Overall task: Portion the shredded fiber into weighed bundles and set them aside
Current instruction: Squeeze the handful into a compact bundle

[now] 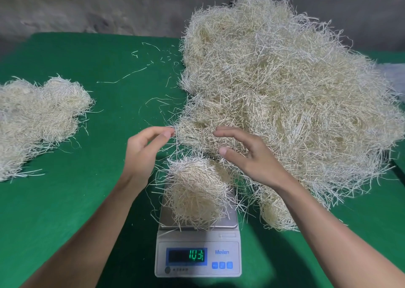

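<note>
Bundles [37, 121] of pale shredded fiber lie heaped together at the far left of your green worktop [87, 200], well apart from everything else. A few loose strands [131, 73] trail across the cloth between them and the centre. Your left hand [144, 149] is held above the worktop with its fingers relaxed and gently curved, pinching nothing, its fingertips at the fringe of the main mass. Below and just to its right sits the scale [228, 252], its display lit with green digits reading about 103. A loose wad [197, 191] of fiber rests on the pan, spilling over the edges. Your right hand [243, 154] hovers over the wad's far side, fingers spread and arched, palm down, gripping nothing. The big heap [285, 95] fills the right of the worktop, its near edge touching the wad.
</note>
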Tool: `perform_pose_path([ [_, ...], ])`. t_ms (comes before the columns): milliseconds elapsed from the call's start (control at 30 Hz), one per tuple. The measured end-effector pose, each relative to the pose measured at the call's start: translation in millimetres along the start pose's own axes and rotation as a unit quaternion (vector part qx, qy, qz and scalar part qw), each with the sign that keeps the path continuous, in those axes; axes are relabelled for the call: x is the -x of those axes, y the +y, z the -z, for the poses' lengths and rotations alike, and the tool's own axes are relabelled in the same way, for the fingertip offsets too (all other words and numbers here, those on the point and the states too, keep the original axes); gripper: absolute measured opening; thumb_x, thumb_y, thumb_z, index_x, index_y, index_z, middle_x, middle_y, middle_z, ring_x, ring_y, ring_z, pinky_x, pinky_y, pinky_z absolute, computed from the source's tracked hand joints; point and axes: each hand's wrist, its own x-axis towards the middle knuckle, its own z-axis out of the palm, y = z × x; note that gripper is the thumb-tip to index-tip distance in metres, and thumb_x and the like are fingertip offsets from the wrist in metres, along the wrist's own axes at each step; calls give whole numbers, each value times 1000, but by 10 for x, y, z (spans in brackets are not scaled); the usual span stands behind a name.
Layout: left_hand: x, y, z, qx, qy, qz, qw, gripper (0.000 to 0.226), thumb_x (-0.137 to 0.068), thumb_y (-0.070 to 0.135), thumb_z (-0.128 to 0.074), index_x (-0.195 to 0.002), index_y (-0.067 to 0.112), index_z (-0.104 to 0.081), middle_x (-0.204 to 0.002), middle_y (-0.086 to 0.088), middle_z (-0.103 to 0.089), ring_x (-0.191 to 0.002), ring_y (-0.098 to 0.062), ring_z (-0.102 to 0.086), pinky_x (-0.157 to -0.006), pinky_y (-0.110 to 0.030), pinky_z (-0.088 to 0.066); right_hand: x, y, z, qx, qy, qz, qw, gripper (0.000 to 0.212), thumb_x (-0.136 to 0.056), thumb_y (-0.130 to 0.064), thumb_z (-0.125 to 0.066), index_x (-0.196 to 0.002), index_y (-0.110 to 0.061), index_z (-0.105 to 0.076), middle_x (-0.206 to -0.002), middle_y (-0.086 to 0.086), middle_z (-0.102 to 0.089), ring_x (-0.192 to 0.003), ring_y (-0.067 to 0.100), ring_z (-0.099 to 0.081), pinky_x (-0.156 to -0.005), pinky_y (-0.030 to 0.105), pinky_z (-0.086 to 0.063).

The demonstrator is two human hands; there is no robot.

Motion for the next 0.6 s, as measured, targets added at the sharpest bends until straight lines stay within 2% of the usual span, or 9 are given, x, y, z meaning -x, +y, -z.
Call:
perform_pose_path([
  [33, 1, -3, -3, 0, -2, -1, 1000, 21, -91, 11, -55, -90, 26, -70, -91, 20, -70, -94, 7, -60, -77, 0, -40, 1, 3, -1, -1, 0, 2, 1000, 31, -90, -29, -58, -119, -37, -49, -123, -33, -38, -118, -14, -36, -98, 13, -17],
  [167, 0, -18, -15, 7, -5, 0, 1000, 20, -91, 11, -55, -89, 26, -69, -90, 20, -71, -93, 7, -61, -76, -1, -40, 2, 7, -4, 2, 4, -5, 1000, 32, -90, -28, -58, -120, -36, -49, -131, -20, -41, -127, 1, -36, -106, 28, -16],
  [333, -3, -49, -17, 16, -9, -1, 1000, 21, -90, 11, -56, -88, 26, -69, -90, 18, -71, -93, 3, -62, -76, -3, -42, -6, 24, -27, 4, -1, -2, 1000, 31, -90, -29, -57, -120, -37, -49, -133, -18, -41, -127, 2, -37, -107, 30, -19],
  [467, 6, -75, -12, 23, -7, 9, 1000, 21, -90, 11, -57, -86, 26, -70, -91, 15, -72, -94, 1, -63, -76, -4, -43, -9, 71, -90, 24, -15, -11, 1000, 34, -91, -29, -57, -123, -35, -48, -136, -16, -40, -130, 4, -34, -114, 41, -20],
  [533, 8, -106, -5, 20, -9, 27, 999, 19, -90, 13, -58, -86, 27, -71, -92, 14, -72, -94, 0, -64, -77, -6, -44, -11, 93, -129, 44, -28, -14, 999, 40, -91, -32, -57, -129, -32, -47, -136, -18, -36, -130, 3, -31, -116, 46, -19],
  [600, 3, -167, -6, 7, -16, 68, 998, 17, -89, 15, -59, -84, 27, -70, -92, 11, -71, -93, -3, -64, -80, -14, -46, 0, 125, -211, 91, -66, -6, 994, 57, -87, -46, -56, -140, -35, -37, -146, -18, -24, -138, 7, -21, -117, 50, -15],
])
